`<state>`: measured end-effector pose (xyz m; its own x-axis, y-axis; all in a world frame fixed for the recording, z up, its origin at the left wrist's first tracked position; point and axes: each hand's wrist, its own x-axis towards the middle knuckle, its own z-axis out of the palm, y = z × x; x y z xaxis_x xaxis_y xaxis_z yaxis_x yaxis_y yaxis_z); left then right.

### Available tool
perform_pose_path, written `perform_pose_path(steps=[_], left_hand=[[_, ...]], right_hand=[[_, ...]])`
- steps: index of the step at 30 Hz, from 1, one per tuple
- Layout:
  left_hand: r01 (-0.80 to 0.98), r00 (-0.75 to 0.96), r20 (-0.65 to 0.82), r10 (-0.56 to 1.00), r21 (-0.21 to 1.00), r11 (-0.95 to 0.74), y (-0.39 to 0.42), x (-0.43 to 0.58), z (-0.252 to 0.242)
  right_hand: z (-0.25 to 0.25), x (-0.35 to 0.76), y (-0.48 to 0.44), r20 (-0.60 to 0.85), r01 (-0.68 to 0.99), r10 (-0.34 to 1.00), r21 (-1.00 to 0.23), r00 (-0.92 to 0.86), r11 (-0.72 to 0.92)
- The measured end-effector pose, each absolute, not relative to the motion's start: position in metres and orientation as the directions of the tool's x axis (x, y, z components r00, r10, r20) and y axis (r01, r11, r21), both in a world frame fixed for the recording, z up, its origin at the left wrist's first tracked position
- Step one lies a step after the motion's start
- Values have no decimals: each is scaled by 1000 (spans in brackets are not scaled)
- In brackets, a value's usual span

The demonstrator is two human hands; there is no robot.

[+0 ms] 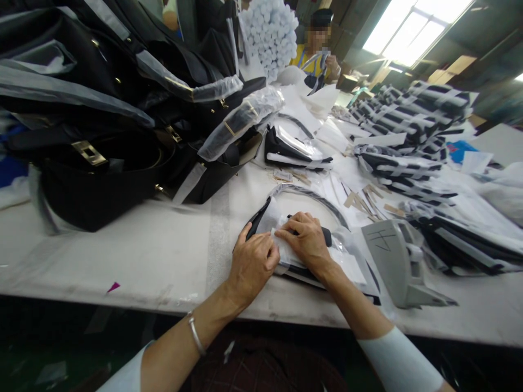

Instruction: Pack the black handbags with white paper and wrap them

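Observation:
In front of me a black handbag [258,219] lies flat on the table, partly covered by white wrapping sheet [270,216]. Its wrapped handle [322,199] arches away from me. My left hand [254,262] is closed over the bag's left side, with the thumb and curled fingers on the wrapping. Beside it, my right hand [305,238] pinches the wrapping near the bag's middle, fingertips close to my left knuckles. A white paper [347,265] lies over the bag's right part. What sits under both palms is hidden.
Several black handbags [93,185] with gold clasps crowd the left. A grey tape dispenser [382,256] stands right of my right forearm. Wrapped bags are stacked [420,120] at the back right. Another wrapped bag [294,152] lies ahead; a person [316,60] is beyond.

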<state>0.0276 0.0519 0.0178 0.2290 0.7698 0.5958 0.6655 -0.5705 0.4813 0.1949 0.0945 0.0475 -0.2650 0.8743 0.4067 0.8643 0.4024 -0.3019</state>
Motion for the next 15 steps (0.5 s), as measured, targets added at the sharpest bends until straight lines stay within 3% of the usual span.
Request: perform_pose_path(steps=[9, 15], left_hand=[[757, 236, 511, 827, 437, -486, 50, 29, 29], [749, 443, 643, 624, 117, -652, 39, 34, 37]], right_hand=[[41, 195, 95, 365, 900, 913, -311, -183, 305], [39, 195, 99, 307, 914, 935, -302, -176, 271]])
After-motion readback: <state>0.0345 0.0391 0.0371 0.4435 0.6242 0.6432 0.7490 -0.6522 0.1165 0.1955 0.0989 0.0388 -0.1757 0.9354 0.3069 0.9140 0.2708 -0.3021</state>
